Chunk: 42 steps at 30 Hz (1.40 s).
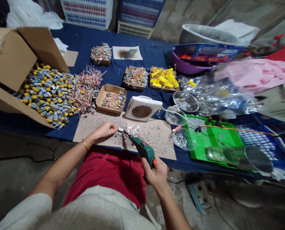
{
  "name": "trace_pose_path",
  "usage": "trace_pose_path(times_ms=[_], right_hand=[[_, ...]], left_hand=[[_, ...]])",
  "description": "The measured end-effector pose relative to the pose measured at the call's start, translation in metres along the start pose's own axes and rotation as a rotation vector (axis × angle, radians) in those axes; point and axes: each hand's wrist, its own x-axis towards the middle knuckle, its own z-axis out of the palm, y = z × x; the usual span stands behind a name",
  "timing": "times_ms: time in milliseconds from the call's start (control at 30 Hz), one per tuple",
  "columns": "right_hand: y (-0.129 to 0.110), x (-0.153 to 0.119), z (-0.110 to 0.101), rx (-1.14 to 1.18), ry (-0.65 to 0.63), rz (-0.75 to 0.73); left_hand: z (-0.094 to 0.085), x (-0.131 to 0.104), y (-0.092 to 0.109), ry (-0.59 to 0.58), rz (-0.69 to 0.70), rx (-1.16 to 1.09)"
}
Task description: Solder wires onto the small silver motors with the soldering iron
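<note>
While an open brown cardboard box [27, 57] spills small grey-and-yellow motors [48, 92] onto the tabletop [82, 33], covered in dark blue cloth, a tangle of thin red and white wires [88, 84] lies against them on their right. Next comes a flat brown cardboard sheet [80, 132], strewn with tiny shiny metal bits [135, 131]. Above it the left hand [107, 129] is drawn together at a small white-and-metal piece [120, 130], which sits right by the fingertips; I cannot tell whether its grip closes on it. Just right of that piece is the dark tip of a green-and-black handheld tool [142, 146], its body held firmly in the grip of the right hand [158, 174]. Behind the tool stands a white square plastic fan [143, 108] with a slatted front; farther right lie a shallow steel bowl [196, 106] and a bright green plastic tray [231, 137].
</note>
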Motion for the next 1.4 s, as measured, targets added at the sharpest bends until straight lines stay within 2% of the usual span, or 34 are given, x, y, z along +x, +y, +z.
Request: trace_pose_path(times_ms=[333,633,833,933,1033,1133,1200,1267,1300,1400], right_hand=[[-0.001,-0.003,-0.001,0.013,0.02,-0.002],[-0.001,-0.007,-0.001,0.011,0.021,0.053],[-0.003,-0.008,-0.001,0.033,0.038,0.101],[0.0,-0.018,-0.004,0.073,0.08,0.168],[0.005,-0.032,-0.005,0.141,0.186,0.337],[0.003,-0.029,0.007,0.392,0.322,0.664],[-0.002,-0.013,0.024,0.727,0.396,0.868],[-0.009,0.011,0.046,1.117,0.46,0.908],[-0.012,0.023,0.057,1.28,0.452,0.913],[-0.017,0.05,0.083,1.523,0.399,0.916]], left_hand=[[-0.001,0.0,0.0,-0.005,-0.004,-0.013],[0.0,0.001,-0.002,-0.015,-0.002,-0.028],[-0.002,-0.001,0.003,-0.021,0.004,-0.008],[-0.001,-0.009,0.009,-0.008,0.018,0.036],[0.003,-0.018,0.012,0.001,0.01,0.045],[0.009,-0.025,0.008,0.029,0.007,0.013],[0.013,-0.029,0.004,0.035,0.014,-0.049],[0.017,-0.033,0.001,0.054,0.019,-0.105],[0.02,-0.035,0.0,0.071,0.018,-0.122],[0.027,-0.041,0.0,0.132,0.007,-0.172]])
